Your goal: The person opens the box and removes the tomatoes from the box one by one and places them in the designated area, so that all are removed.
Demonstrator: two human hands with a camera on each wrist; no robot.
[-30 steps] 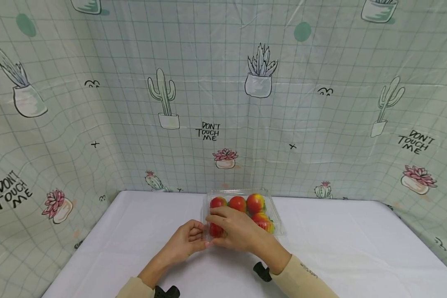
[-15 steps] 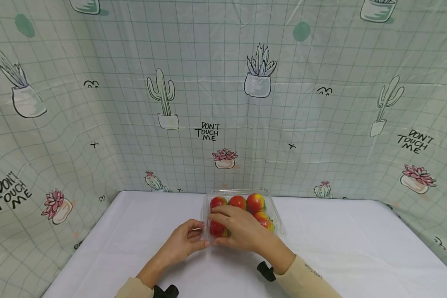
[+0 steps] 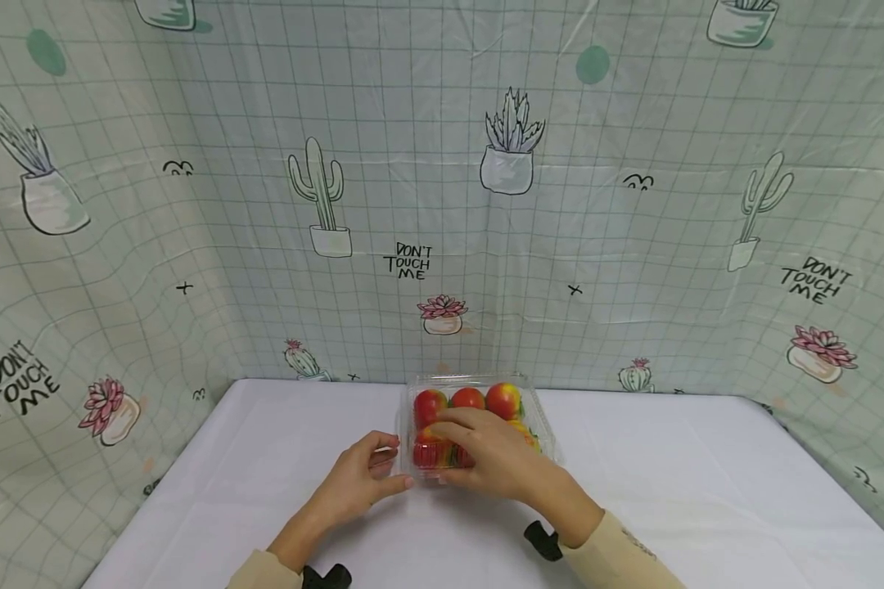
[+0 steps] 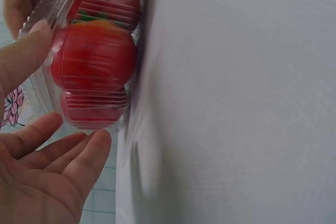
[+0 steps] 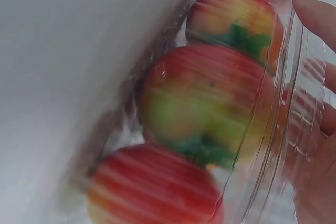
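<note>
A clear plastic clamshell box (image 3: 547, 442) stands on the table with several red-and-yellow tomatoes (image 3: 504, 400) inside. My right hand (image 3: 497, 454) lies over the front of the box, fingers spread across its top and thumb at the front rim. In the right wrist view, part of that hand (image 5: 320, 177) shows beside the box's clear rim (image 5: 283, 77). My left hand (image 3: 361, 474) is at the box's left front corner, fingers extended and apart from the thumb. From the left wrist, its fingers (image 4: 86, 163) reach beside the box's end. Whether the lid is latched, I cannot tell.
A white cloth covers the table (image 3: 648, 483). Behind and at both sides hangs a grid-patterned curtain (image 3: 427, 164) printed with cacti; the box stands near the table's back edge. Black wrist mounts (image 3: 543, 541) sit below the hands.
My right hand has slid rightward along the box's front, uncovering more of the front left tomato. My left hand has drawn back very slightly; the box stays in place.
</note>
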